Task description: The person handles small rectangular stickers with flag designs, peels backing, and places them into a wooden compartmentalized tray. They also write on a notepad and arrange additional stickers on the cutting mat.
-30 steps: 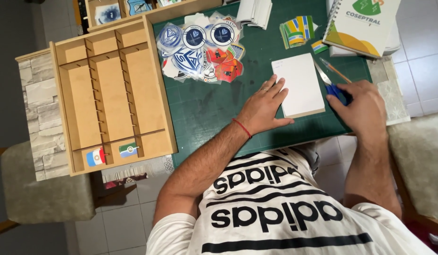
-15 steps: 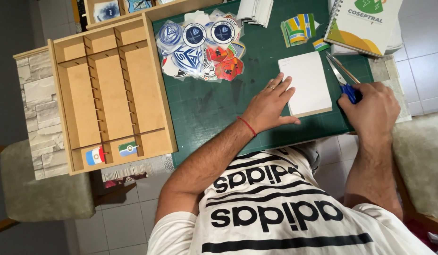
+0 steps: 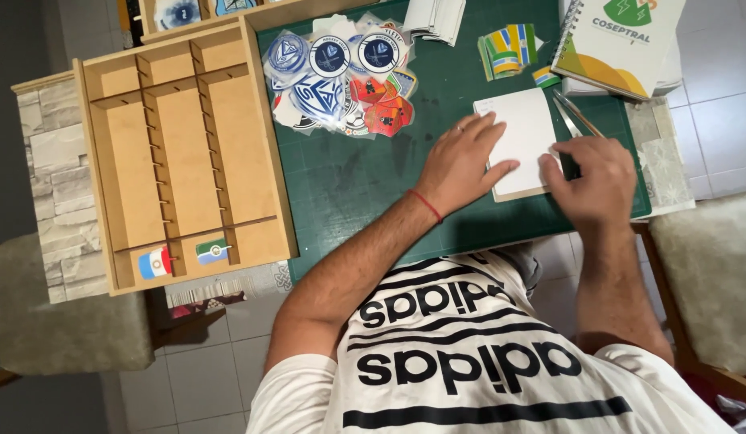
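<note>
A: Centre right of the frame: left hand lies flat, released, pressing the white board. Right hand curls at its edge; grip unclear.

B: Scissors lie just beyond. Risk: they nick fingers, or the board slides on the mat.

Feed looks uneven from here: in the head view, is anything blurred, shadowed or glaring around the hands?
Head view: sharp overall, even indoor light, no strong glare; the left hand and right hand cast soft shadows on the white square board and the dark green cutting mat; the frame's edges bend slightly.
</note>
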